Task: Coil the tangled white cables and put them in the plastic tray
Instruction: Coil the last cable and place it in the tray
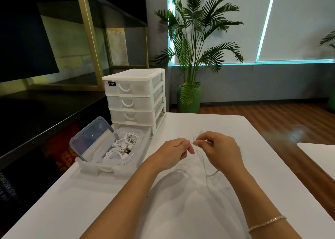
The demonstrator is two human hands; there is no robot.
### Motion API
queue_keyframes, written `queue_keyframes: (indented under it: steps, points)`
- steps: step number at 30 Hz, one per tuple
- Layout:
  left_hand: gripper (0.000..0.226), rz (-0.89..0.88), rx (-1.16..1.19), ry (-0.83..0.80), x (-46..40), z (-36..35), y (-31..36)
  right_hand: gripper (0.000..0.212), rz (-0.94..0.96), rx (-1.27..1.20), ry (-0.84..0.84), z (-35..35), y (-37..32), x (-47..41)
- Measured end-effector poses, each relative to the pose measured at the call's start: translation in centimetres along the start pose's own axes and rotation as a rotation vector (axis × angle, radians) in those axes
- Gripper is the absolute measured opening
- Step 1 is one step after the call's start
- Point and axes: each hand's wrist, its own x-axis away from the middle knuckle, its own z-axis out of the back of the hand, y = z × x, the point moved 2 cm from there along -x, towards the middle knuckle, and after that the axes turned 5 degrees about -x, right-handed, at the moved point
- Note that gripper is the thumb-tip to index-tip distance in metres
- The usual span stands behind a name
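A white table [181,211] takes up most of the view, with a white drawer unit [135,97] parked at its far left edge. Right in front of that, a plastic tray [108,166] is pulled out, and a bundle of coiled white cables [121,147] is already sitting inside next to a clear lid [92,139] propped at a tilt. Both forearms are stretched forward over the table, hands raised and nearly touching. A thin white cable [204,164] is pinched by the left hand [175,152] between thumb and curled fingers, and by the right hand [219,150] just beside it, same fingertip pinch. The rest of the cable is left dangling down to the tabletop.
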Motion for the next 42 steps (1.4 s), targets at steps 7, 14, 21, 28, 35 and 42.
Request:
queue_keyframes:
  steps: [7, 14, 21, 28, 35, 42]
  points:
    - [0.04, 0.038, 0.564, -0.165, 0.0, 0.5, -0.5, 0.022, 0.044, 0.012, 0.002, 0.0, -0.2, 0.0]
    - [0.038, -0.108, 1.566, -0.102, -0.3, 2.7, -0.4, 0.032, 0.08, 0.07, -0.083, -0.5, 0.9, -0.5]
    - [0.05, -0.102, 1.818, 0.077, -1.1, 2.8, -1.4, 0.028, 0.069, 0.138, -0.143, -1.5, 1.2, -0.2]
    - [0.045, -0.094, 1.815, 0.232, -0.9, 3.5, -1.6, 0.036, -0.036, 0.243, -0.207, -1.5, 2.0, -0.3]
    - [0.036, 0.06, 1.13, 0.198, -0.5, 1.4, 0.0, 0.061, -0.008, 0.28, 0.011, -0.2, -0.5, 0.0]
    - [0.036, 0.083, 0.939, 0.041, 0.3, 0.0, 1.6, 0.036, 0.006, -0.119, 0.078, -1.5, -1.6, 0.5]
